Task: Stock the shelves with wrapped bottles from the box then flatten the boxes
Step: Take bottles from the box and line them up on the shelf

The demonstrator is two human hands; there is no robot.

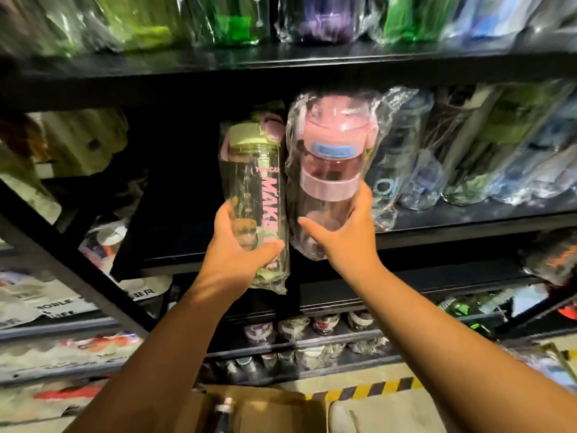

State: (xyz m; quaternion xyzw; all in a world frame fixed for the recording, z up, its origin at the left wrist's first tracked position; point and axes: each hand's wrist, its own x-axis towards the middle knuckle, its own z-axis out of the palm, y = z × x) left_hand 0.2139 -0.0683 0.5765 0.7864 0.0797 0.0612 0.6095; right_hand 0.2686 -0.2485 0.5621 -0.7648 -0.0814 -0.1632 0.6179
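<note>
Left hand (237, 245) curled round the green-lidded bottle (253, 170), right hand (346, 232) gripping the pink bottle (331, 151), both upright, side by side at the shelf (468, 225) near edge; dark gap (181, 195) just beyond, leftward, nearer the left hand

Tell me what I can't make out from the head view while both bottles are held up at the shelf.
Box: cut off by the bottom edge of the head view; how many bottles remain is hidden.
Green-lidded bottle: lettering partly covered by the left hand.
Pink bottle: lower body partly behind the right hand.
Top-shelf bottles: motion-blurred, labels unreadable.
</note>
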